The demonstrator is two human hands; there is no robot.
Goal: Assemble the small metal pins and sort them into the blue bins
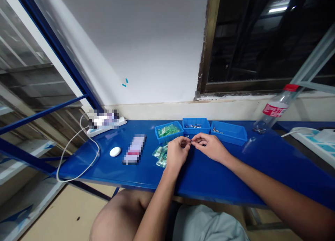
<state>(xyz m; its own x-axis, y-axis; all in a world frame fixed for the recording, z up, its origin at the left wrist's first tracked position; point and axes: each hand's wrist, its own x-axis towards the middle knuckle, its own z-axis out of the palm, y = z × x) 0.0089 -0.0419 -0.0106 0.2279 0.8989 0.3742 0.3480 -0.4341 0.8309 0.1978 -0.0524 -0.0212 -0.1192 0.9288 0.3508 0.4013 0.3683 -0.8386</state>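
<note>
My left hand (179,151) and my right hand (210,146) meet above the blue table, fingertips pinched close together. Between them is something small and dark that I cannot make out. Beside my left hand lie several small clear-and-green packets (160,153), partly hidden by it. Just beyond my hands stands a row of three blue bins. The left bin (171,138) holds similar green packets. Thin metal pieces, perhaps screws, lie in the middle bin (196,131). In the right bin (231,139) a few small metal parts sit at its left end.
A blurred-out phone-like object (134,149) and a white oval case (115,151) lie on the table (211,181) to the left. A white cable (62,157) loops from a power strip (104,128). A plastic bottle (274,110) with a red cap stands at the back right.
</note>
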